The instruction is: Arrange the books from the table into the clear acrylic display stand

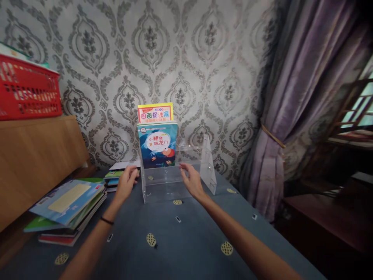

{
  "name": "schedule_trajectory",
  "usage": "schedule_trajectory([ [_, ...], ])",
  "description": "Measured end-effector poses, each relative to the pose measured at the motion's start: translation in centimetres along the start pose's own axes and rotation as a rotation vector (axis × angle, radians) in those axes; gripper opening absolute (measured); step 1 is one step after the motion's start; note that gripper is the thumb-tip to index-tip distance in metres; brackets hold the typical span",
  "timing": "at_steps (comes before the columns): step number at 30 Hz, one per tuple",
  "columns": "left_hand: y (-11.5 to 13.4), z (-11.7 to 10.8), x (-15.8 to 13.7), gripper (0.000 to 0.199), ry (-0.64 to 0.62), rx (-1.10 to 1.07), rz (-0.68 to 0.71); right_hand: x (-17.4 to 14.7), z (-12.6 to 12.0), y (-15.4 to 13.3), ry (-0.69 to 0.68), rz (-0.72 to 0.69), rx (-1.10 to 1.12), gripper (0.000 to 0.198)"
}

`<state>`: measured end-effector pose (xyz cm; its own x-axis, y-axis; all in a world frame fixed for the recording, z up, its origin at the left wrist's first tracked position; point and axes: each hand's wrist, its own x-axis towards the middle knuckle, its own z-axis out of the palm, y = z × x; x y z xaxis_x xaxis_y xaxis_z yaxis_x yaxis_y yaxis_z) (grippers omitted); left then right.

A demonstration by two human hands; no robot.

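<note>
Grey wallpaper (180, 58) is backing the desk (189, 252); books (157, 146) are already standing in the clear rack (208, 171) at twelve o'clock, stacked books (70, 202) are lying outside at eight — your left hand (127, 181) and right hand (191, 179) are hovering, grips loosely spread.

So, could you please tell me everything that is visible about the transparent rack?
The transparent rack looks like clear plastic, with two upright side panels joined by stepped, see-through tiers. Small spots, perhaps fasteners, show on the panels. It stands upright on the dark blue tablecloth, near the patterned wall. On its left part, a blue book stands before a yellow-edged one. The left hand is beside it, the right hand before it; contact is unclear.
</note>
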<state>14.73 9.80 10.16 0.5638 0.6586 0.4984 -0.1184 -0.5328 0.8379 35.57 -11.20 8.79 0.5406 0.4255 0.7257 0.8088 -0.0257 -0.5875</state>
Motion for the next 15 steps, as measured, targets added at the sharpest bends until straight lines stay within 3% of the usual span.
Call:
schedule_trajectory([
  [7,-5.0,1.6,-6.7,0.058,0.073,-0.082,-0.209,-0.6,0.9,-0.7,-0.016,0.147,0.106,0.033],
  [15,-6.5,1.7,-8.4,0.063,0.035,-0.002,-0.235,0.4,1.0,-2.0,-0.186,0.368,0.339,0.053],
])
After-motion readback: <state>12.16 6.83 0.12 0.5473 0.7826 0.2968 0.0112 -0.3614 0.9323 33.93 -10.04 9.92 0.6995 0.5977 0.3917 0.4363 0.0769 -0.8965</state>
